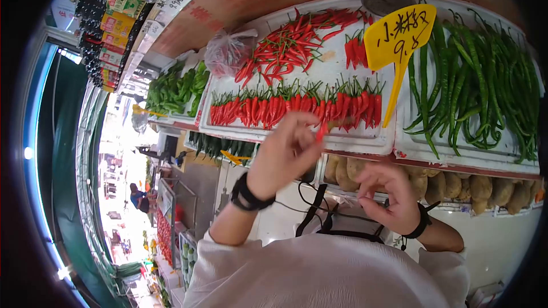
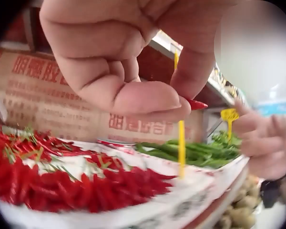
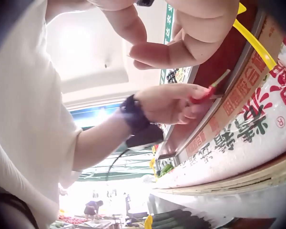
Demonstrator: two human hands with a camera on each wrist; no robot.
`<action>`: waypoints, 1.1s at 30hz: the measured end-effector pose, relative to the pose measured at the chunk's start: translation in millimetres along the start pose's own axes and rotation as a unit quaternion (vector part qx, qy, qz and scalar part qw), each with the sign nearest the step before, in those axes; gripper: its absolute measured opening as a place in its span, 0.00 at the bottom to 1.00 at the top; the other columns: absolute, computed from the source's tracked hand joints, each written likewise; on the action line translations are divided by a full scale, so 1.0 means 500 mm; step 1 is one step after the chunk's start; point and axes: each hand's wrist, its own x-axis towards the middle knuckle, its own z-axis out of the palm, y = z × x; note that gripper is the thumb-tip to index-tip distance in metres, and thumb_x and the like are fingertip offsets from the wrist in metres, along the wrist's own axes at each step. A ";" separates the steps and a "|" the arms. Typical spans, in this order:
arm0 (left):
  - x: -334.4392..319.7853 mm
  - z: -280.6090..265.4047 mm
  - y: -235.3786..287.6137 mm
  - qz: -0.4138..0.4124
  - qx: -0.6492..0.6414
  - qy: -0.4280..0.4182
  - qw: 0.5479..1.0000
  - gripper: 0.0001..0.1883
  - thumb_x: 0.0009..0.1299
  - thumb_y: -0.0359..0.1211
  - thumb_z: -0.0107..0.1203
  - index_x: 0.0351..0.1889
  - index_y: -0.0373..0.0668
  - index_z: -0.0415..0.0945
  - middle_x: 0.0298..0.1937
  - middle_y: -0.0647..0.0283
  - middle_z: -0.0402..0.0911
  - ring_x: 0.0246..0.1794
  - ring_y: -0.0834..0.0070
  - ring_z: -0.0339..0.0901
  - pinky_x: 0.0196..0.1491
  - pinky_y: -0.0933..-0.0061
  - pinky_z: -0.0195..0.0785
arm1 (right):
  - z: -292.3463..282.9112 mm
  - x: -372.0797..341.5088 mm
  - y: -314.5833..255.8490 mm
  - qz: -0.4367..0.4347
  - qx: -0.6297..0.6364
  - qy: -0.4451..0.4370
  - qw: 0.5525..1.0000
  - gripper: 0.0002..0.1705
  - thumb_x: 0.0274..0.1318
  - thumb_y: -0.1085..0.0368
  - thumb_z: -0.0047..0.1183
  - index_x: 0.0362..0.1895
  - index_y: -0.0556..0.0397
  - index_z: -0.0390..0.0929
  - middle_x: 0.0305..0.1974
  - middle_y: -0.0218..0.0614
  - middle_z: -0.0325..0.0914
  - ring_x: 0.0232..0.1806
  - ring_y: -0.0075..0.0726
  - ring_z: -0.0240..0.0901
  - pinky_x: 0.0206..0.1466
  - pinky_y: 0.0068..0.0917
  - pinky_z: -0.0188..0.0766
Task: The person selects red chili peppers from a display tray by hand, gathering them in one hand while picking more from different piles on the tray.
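My left hand (image 1: 285, 154) pinches a small red chili (image 1: 322, 132) between thumb and fingertips, in front of the white foam tray (image 1: 337, 145). In the right wrist view the chili (image 3: 202, 97) shows its green stem pointing up and out. Only its red tip (image 2: 198, 104) pokes out past the fingers in the left wrist view. A neat row of red chilies (image 1: 297, 108) stands along the tray's front, and a loose heap of red chilies (image 1: 291, 43) lies behind. My right hand (image 1: 391, 197) hovers before the potatoes, its fingers loosely curled around nothing.
Long green peppers (image 1: 468, 80) fill the tray on the right. A yellow price sign (image 1: 399, 37) stands between the trays. A knotted plastic bag (image 1: 229, 52) sits at the tray's left corner. Potatoes (image 1: 436, 185) lie on the shelf below. Black cables (image 1: 342, 214) hang before my body.
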 end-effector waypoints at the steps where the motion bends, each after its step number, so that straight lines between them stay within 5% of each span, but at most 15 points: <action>1: 0.035 -0.003 -0.012 0.021 0.067 0.029 0.997 0.18 0.65 0.25 0.59 0.51 0.36 0.65 0.25 0.68 0.75 0.24 0.84 0.70 0.28 0.80 0.63 | -0.007 -0.008 0.002 0.010 -0.022 -0.018 1.000 0.29 0.50 0.80 0.57 0.58 0.54 0.65 0.44 0.35 0.75 0.35 0.22 0.74 0.34 0.19 0.70; 5: 0.126 0.010 -0.037 -0.003 0.166 0.034 0.986 0.17 0.65 0.29 0.60 0.48 0.37 0.67 0.22 0.65 0.75 0.22 0.81 0.71 0.28 0.78 0.64 | -0.020 -0.026 -0.014 0.023 -0.021 -0.073 0.997 0.25 0.51 0.77 0.57 0.55 0.53 0.70 0.34 0.30 0.77 0.29 0.19 0.70 0.31 0.18 0.68; 11: 0.153 0.024 -0.086 -0.003 0.259 0.027 0.965 0.12 0.66 0.34 0.58 0.42 0.38 0.70 0.19 0.61 0.76 0.20 0.68 0.76 0.29 0.70 0.67 | -0.028 -0.055 -0.001 0.062 -0.019 -0.085 0.994 0.19 0.54 0.75 0.57 0.51 0.52 0.73 0.33 0.29 0.77 0.24 0.18 0.65 0.29 0.17 0.65; 14: 0.141 0.012 -0.074 -0.025 0.259 -0.007 0.966 0.12 0.62 0.33 0.58 0.41 0.41 0.70 0.27 0.58 0.77 0.29 0.61 0.78 0.33 0.62 0.69 | -0.026 -0.059 0.003 0.073 -0.022 -0.086 0.993 0.17 0.54 0.74 0.56 0.50 0.52 0.75 0.32 0.28 0.77 0.24 0.18 0.65 0.29 0.17 0.65; 17: 0.124 0.006 -0.083 0.095 0.258 -0.035 0.961 0.17 0.58 0.29 0.59 0.44 0.41 0.68 0.38 0.55 0.75 0.39 0.57 0.77 0.41 0.61 0.71 | -0.026 -0.059 0.002 0.072 -0.029 -0.080 0.994 0.16 0.55 0.74 0.56 0.50 0.52 0.76 0.32 0.28 0.77 0.24 0.18 0.66 0.28 0.17 0.65; 20: 0.111 0.014 -0.067 0.115 0.347 -0.028 0.931 0.22 0.55 0.27 0.61 0.47 0.42 0.66 0.45 0.53 0.71 0.46 0.53 0.73 0.47 0.59 0.70 | -0.025 -0.057 -0.001 0.070 -0.034 -0.077 0.994 0.16 0.56 0.74 0.55 0.50 0.52 0.76 0.32 0.28 0.77 0.24 0.18 0.66 0.28 0.17 0.65; 33: 0.122 0.005 -0.102 0.111 0.341 -0.010 0.933 0.21 0.55 0.31 0.65 0.45 0.43 0.68 0.43 0.55 0.71 0.46 0.55 0.73 0.50 0.59 0.68 | -0.022 -0.063 -0.012 0.061 -0.042 -0.073 0.995 0.16 0.56 0.75 0.53 0.50 0.53 0.75 0.31 0.28 0.75 0.24 0.18 0.64 0.28 0.17 0.63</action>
